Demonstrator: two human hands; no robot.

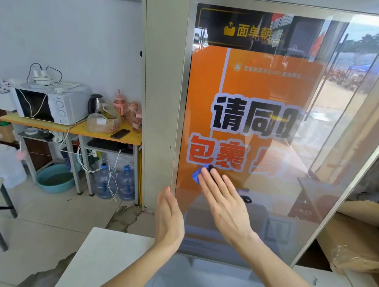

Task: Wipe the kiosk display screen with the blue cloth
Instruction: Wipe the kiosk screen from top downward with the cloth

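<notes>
The kiosk display screen (263,85) stands upright before me, glossy, showing an orange picture with large black and red characters and reflections of a street. My right hand (220,200) lies flat with straight fingers on the lower left part of the glass, pressing the blue cloth (196,173) against it. Only a small blue corner of the cloth shows past my fingertips. My left hand (169,215) is held edge-on with straight fingers at the screen's left metal frame, near its lower part; it holds nothing.
A white counter (105,260) lies below the kiosk. A cream cabinet (155,66) stands behind the screen's left edge. To the left, a yellow table (103,133) carries a microwave, kettle and bottles, with water jugs (116,182) under it. Cardboard boxes (359,238) sit at the right.
</notes>
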